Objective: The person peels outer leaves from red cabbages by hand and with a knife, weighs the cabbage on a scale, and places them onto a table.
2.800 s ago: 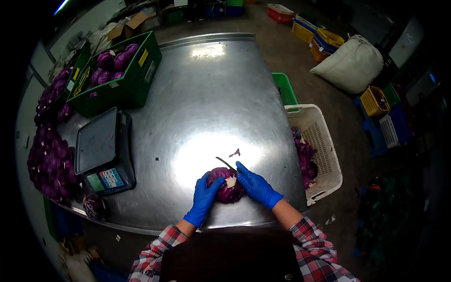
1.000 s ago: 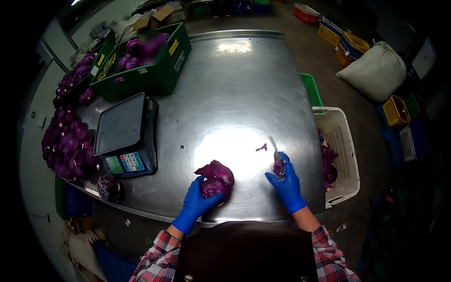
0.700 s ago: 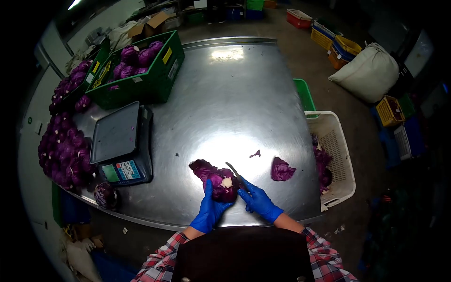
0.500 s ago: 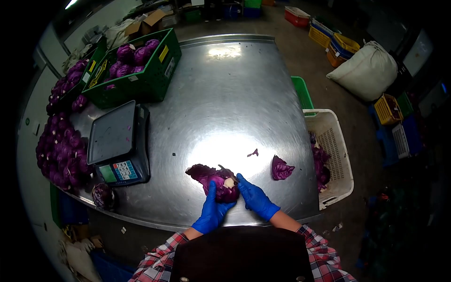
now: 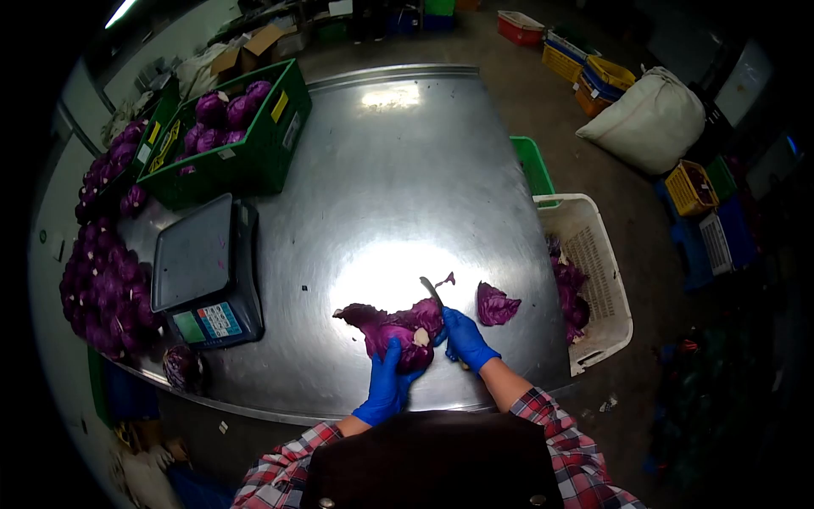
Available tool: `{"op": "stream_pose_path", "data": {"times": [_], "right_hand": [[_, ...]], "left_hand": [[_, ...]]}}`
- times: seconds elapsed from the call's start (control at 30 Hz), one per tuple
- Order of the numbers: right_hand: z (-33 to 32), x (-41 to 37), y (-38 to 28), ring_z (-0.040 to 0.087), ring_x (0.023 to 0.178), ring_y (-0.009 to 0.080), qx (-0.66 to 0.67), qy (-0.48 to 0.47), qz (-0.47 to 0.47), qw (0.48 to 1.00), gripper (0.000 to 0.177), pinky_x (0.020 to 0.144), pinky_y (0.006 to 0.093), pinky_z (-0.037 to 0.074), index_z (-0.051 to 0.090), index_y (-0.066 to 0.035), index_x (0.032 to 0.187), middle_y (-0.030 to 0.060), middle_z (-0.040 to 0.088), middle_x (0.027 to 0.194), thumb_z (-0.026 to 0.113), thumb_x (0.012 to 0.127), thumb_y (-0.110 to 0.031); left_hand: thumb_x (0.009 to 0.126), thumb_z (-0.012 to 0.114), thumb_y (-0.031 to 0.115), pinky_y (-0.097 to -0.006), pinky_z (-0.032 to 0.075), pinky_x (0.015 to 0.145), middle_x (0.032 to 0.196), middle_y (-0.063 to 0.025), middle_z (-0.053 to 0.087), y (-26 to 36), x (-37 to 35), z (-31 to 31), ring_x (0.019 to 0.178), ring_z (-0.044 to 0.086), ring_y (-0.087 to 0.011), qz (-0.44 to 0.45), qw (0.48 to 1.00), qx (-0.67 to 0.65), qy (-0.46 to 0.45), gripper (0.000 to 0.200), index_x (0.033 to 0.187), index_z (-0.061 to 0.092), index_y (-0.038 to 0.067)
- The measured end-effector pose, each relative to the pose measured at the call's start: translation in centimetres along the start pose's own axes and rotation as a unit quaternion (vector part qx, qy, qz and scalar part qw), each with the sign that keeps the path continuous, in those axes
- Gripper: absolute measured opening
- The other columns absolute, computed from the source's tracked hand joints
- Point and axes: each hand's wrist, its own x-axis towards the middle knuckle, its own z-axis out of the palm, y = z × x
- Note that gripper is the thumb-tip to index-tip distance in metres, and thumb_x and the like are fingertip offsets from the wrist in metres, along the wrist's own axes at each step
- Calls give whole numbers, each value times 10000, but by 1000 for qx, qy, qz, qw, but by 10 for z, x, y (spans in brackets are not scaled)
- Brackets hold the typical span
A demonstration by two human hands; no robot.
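our knife (image 5: 432,291) has shifted to right; our right fingers (image 5: 454,322) grip it, left fingers (image 5: 393,351) clamp the cabbage (image 5: 407,341), probably heavy, smooth, best cradled below.

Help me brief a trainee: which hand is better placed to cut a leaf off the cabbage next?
Right, probably: the right hand holds the knife beside the cabbage, while the left hand is occupied gripping the cabbage itself.

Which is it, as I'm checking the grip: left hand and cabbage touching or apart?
Touching: the head view shows the left hand cupping the cabbage, thumb against its side.
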Motion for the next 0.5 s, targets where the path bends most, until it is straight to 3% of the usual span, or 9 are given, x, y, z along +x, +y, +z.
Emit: {"op": "stream_pose_path", "data": {"times": [0.03, 0.1, 0.17, 0.23, 0.3, 0.37, 0.4, 0.43, 0.5], "right_hand": [[-1, 4, 0, 451, 386, 116, -24, -17, 11, 1000, 426, 351, 244, 378, 506, -94, 1089, 56, 564, 688, 372, 952, -475], [7, -12, -10, 447, 391, 112, -75, -32, -68, 994, 394, 356, 243, 377, 498, -92, 1114, 54, 577, 729, 442, 936, -439], [15, -31, -22, 446, 400, 99, -95, -21, -110, 989, 343, 356, 233, 370, 492, -102, 1127, 46, 572, 716, 528, 910, -365], [5, -12, -3, 445, 412, 82, 28, 25, -77, 996, 370, 356, 221, 362, 483, -107, 1160, 37, 572, 709, 595, 876, -316], [-21, -2, 3, 457, 447, 74, 3, 2, -81, 997, 487, 363, 214, 370, 452, -89, 1242, 49, 584, 737, 623, 855, -329], [-36, 0, 7, 533, 540, 149, -139, 77, -174, 972, 634, 469, 272, 458, 371, -94, 1348, 123, 609, 866, 634, 844, -376], [-44, 13, 24, 611, 712, 269, -284, 177, -355, 873, 730, 656, 348, 503, 250, -110, 1427, 194, 598, 1052, 600, 862, -412], [-39, -6, -1, 611, 712, 269, -286, 178, -356, 872, 730, 656, 348, 503, 250, -110, 1427, 194, 598, 1052, 600, 862, -412], [-28, -51, -45, 558, 1095, 288, -273, -16, -213, 938, 656, 893, 360, 437, 208, -83, 1440, 227, 466, 1311, 542, 914, -287]], "left_hand": [[868, 586, 438, -476, 445, 970, 1357, -161, 384, 3, 5, -5, 1218, 445, -296, 8, 1000, 4, -8, 732, 1389, 245, 53], [882, 597, 353, -498, 442, 961, 1349, -160, 389, 6, 5, -23, 1227, 430, -309, -86, 987, -132, -14, 674, 1384, 254, 62], [894, 551, 411, -514, 425, 983, 1377, -199, 355, 15, 1, -32, 1243, 416, -333, -105, 984, -131, -63, 714, 1394, 226, 19], [897, 521, 452, -510, 427, 981, 1385, -201, 346, 24, -2, -32, 1246, 414, -336, -98, 984, -117, -94, 731, 1401, 214, 20], [901, 511, 459, -505, 435, 973, 1383, -201, 352, 29, 0, -31, 1239, 423, -335, -114, 980, -123, -103, 730, 1404, 210, 24], [904, 500, 467, -501, 442, 965, 1380, -201, 358, 35, 8, -29, 1233, 432, -334, -127, 976, -131, -115, 729, 1408, 206, 28], [904, 501, 469, -495, 453, 953, 1372, -199, 372, 38, 13, -28, 1222, 445, -330, -133, 982, -80, -111, 724, 1407, 215, 35], [903, 502, 471, -490, 463, 942, 1364, -197, 386, 40, 17, -26, 1211, 459, -325, -139, 984, -28, -107, 718, 1406, 223, 41], [895, 509, 485, -463, 490, 908, 1357, -183, 404, 44, 22, -19, 1190, 483, -307, -156, 982, 5, -106, 718, 1400, 249, 46]]}}
